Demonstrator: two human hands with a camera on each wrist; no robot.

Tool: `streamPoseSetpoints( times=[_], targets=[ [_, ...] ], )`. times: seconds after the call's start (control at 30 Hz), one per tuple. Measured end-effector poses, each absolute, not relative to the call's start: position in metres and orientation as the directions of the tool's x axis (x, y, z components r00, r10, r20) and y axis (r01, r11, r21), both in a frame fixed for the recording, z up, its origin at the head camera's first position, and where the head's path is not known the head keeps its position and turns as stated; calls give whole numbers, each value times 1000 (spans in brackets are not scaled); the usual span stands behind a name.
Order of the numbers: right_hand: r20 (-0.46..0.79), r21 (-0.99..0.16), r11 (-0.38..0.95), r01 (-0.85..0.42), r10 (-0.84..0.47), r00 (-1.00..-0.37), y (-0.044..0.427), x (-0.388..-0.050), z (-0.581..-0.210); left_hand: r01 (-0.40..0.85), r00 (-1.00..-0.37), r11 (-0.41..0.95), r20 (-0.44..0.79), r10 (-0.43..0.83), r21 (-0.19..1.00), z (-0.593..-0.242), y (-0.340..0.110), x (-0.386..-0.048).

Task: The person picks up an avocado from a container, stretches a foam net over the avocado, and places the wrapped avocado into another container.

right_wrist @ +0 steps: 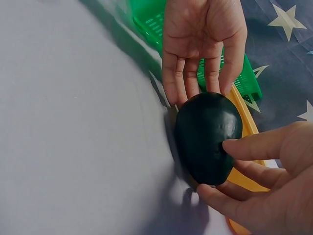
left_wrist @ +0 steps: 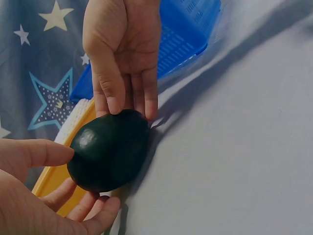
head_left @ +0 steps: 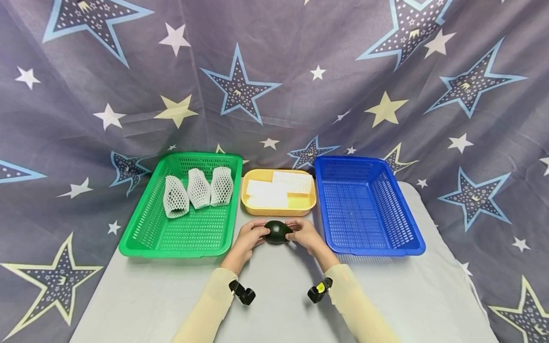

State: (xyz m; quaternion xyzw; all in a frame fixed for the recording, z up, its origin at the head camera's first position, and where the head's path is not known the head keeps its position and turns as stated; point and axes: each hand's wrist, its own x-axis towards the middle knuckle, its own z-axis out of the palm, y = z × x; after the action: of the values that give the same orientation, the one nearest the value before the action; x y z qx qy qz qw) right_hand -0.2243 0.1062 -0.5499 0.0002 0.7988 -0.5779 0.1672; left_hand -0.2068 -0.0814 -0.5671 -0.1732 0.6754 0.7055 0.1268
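A smooth, dark green avocado (head_left: 278,232) is held between both hands just in front of the yellow tray. My left hand (head_left: 250,237) grips its left end, thumb on the near upper side and fingers around and below. From the other end my right hand (head_left: 305,234) pinches it with thumb and fingertips. In the left wrist view the avocado (left_wrist: 110,151) shows its rounded, glossy side. Seen from the right wrist, the avocado (right_wrist: 209,138) narrows toward the right hand's fingertips (right_wrist: 210,192). Whether its underside touches the table is hidden.
On the left stands a green basket (head_left: 176,252) with three white foam net sleeves (head_left: 199,189). White foam nets (head_left: 292,182) lie in the yellow tray (head_left: 279,211). A blue basket (head_left: 373,251) is at right. Behind hangs a star-patterned curtain (head_left: 283,128).
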Motion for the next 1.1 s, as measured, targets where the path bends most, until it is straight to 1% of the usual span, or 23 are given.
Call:
streamPoseSetpoints(
  times=[0.2,0.4,0.6,0.87,1.0,1.1],
  targets=[
    [-276,-923,324,208,-181,-944,106,-225,-550,-410,-909,-59,-413,-58,910,-569,-81,-207],
    [-263,-924,327,197,-172,-949,106,-227,-551,-409,-908,-79,-414,-61,909,-568,-79,-208],
    [-251,-926,332,180,-184,-950,104,-227,-551,-394,-915,-92,-400,-56,914,-567,-79,-206],
    [-269,-929,310,202,-191,-944,105,-227,-552,-365,-928,-96,-370,-40,926,-566,-81,-201],
    [-270,-928,313,202,-193,-943,105,-226,-550,-406,-910,-92,-411,-46,909,-566,-80,-203],
    [-273,-927,314,205,-190,-943,105,-225,-549,-416,-906,-92,-421,-44,905,-566,-81,-203]
  ],
)
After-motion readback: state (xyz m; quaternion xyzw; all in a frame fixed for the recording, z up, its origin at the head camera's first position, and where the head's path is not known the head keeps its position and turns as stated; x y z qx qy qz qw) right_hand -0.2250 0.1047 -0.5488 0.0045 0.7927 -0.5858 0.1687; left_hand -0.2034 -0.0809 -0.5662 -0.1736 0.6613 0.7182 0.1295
